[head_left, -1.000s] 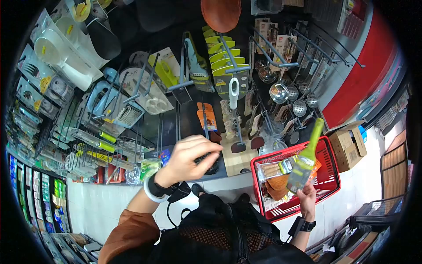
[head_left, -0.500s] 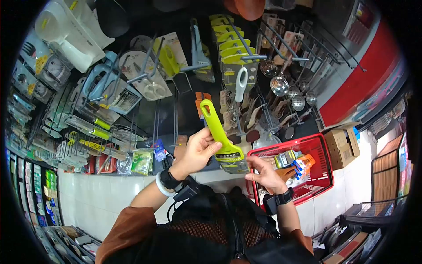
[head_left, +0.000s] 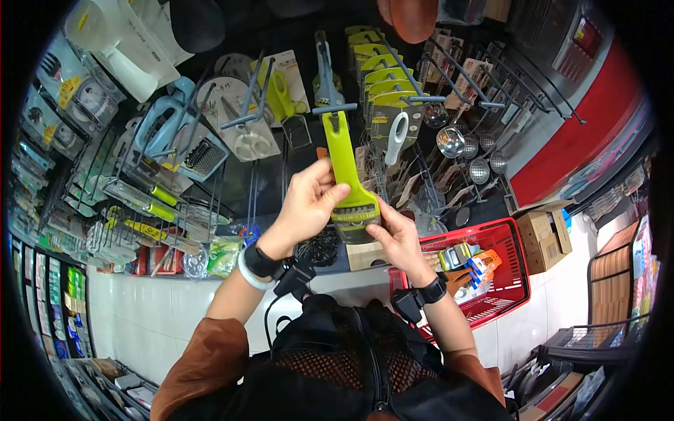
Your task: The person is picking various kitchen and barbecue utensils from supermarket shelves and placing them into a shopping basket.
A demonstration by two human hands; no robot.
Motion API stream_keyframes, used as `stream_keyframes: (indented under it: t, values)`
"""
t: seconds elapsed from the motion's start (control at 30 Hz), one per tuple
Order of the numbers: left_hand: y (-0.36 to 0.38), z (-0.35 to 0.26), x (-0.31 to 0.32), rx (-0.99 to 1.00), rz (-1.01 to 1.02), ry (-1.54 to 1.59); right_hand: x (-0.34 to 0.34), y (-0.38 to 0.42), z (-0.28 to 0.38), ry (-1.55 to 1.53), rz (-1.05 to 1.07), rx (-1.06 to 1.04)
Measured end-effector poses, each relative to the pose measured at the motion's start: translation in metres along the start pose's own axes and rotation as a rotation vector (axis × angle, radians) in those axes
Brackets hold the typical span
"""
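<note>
Both my hands hold a flat kitchen tool [head_left: 344, 154] with a long lime-green handle and a wide, dark lower end bearing a printed label. My left hand [head_left: 309, 200] grips the lower handle between thumb and fingers. At the right edge of the lower end, my right hand [head_left: 397, 235] pinches with its thumb in front. The slotted top of the handle is right at the crossbar of a display hook [head_left: 335, 109]. Behind that bar hangs a pale blue-handled utensil [head_left: 324, 70]. A green-handled grater [head_left: 282, 98] hangs to the left.
A red shopping basket [head_left: 516, 259] at my right holds packaged goods [head_left: 470, 270]. Several lime-green-topped packs [head_left: 393, 81] and metal ladles [head_left: 451, 140] hang from protruding hooks at the right. Blue graters [head_left: 203, 158] hang at the left. A cardboard box [head_left: 544, 238] stands beyond the basket.
Both hands have raised the green tool toward the rack, bringing its top up to a hook's crossbar. My right hand, open beside it before, has taken hold of its lower end.
</note>
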State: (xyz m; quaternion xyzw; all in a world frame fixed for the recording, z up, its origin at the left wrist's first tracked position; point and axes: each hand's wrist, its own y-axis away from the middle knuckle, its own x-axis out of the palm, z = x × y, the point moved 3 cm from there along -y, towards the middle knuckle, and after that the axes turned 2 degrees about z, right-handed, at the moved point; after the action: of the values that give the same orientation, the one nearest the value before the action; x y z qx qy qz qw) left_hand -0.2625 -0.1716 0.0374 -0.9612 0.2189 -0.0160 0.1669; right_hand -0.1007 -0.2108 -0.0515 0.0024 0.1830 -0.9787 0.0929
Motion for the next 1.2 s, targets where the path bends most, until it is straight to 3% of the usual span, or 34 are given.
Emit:
stream_keyframes:
  t: [0.17,0.3,0.37,0.43,0.47,0.5,0.53,0.57,0.63,0.7,0.73,0.77,0.83,0.87,0.9,1.03,1.1,1.13,1.17,1.2]
  values:
    - [-0.021,0.009,-0.011,-0.024,-0.051,-0.015,0.006,-0.015,-0.005,-0.081,-0.037,0.038]
    - [-0.045,0.033,-0.028,-0.098,-0.075,-0.144,-0.002,-0.009,0.007,0.374,-0.168,-0.125]
    - [-0.061,0.04,-0.032,-0.077,-0.13,-0.213,-0.014,0.008,-0.007,0.31,-0.251,-0.003]
    - [-0.081,0.07,-0.056,-0.019,-0.178,-0.481,-0.037,0.035,-0.037,0.254,-0.362,0.178]
    - [-0.085,0.053,-0.053,-0.178,-0.209,-0.699,-0.053,0.053,-0.064,0.285,-0.421,0.223]
    - [-0.093,0.062,-0.062,-0.163,-0.195,-0.717,-0.068,0.071,-0.083,0.318,-0.483,0.271]
    - [-0.103,0.082,-0.073,0.032,-0.231,-0.599,-0.078,0.086,-0.08,0.319,-0.539,0.386]
    - [-0.105,0.083,-0.076,0.076,-0.259,-0.662,-0.093,0.105,-0.097,0.314,-0.539,0.448]
    - [-0.11,0.101,-0.093,0.047,-0.368,-0.831,-0.12,0.139,-0.115,0.409,-0.597,0.599]
    - [-0.101,0.081,-0.081,0.193,-0.252,-0.646,-0.147,0.174,-0.137,0.609,-0.669,0.715]
    - [-0.091,0.081,-0.086,0.144,-0.317,-0.805,-0.156,0.19,-0.15,0.6,-0.744,0.802]
    - [-0.078,0.06,-0.062,0.39,-0.355,-0.707,-0.165,0.201,-0.16,0.585,-0.814,0.88]
    - [-0.053,0.03,-0.041,0.623,-0.506,-0.493,-0.181,0.217,-0.185,0.677,-0.856,0.955]
    - [-0.045,0.015,-0.039,0.705,-0.551,-0.535,-0.184,0.218,-0.187,0.697,-0.865,0.99]
    - [-0.045,-0.004,-0.029,0.823,-0.55,-0.536,-0.19,0.219,-0.197,0.687,-0.764,1.058]
    - [-0.063,-0.038,0.011,0.834,-0.399,-0.43,-0.207,0.215,-0.231,0.754,-0.724,1.165]
    - [-0.07,-0.034,0.001,0.852,-0.293,-0.472,-0.227,0.228,-0.282,0.567,-0.827,1.2]
    - [-0.071,-0.032,-0.003,0.841,-0.282,-0.496,-0.25,0.241,-0.335,1.051,-0.452,1.019]
    - [-0.072,-0.03,-0.005,0.829,-0.269,-0.518,-0.254,0.24,-0.33,0.694,-0.627,1.132]
    - [-0.073,-0.029,-0.006,0.826,-0.269,-0.521,-0.246,0.226,-0.293,0.6,-0.764,1.201]
